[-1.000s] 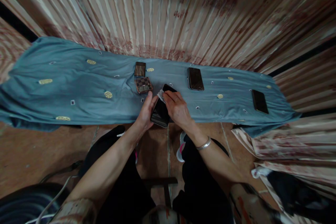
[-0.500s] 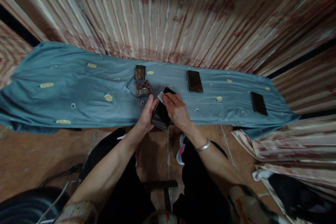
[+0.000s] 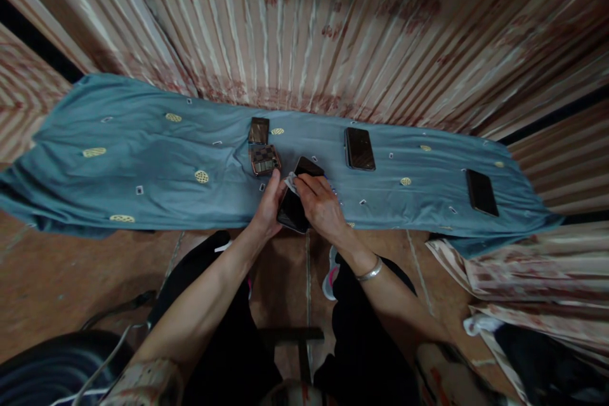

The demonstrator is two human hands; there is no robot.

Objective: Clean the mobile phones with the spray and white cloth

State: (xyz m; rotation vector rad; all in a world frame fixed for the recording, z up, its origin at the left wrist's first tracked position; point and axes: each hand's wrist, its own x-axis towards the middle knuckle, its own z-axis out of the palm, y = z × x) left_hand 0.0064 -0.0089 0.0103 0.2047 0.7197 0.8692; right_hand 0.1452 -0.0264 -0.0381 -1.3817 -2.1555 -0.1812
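My left hand grips a black smartphone by its left edge, thumb up along the side. The phone is tilted, near the front edge of the cloth-covered table. My right hand is closed on a small white cloth and presses it against the phone's dark face, covering the middle of it. Just beyond my left thumb lies a phone with a checkered back. Touching or close behind it is a small dark square device; its kind I cannot tell.
A thick dark phone-like device lies right of my hands, and another dark flat one farther right. A blue patterned cloth covers the narrow table. Pleated curtains hang behind it. A coiled black object stands at lower left.
The view has shifted slightly, so the table things sit a little farther right. My right hand, with the cloth, has moved slightly down along the phone. Both grips are unchanged.
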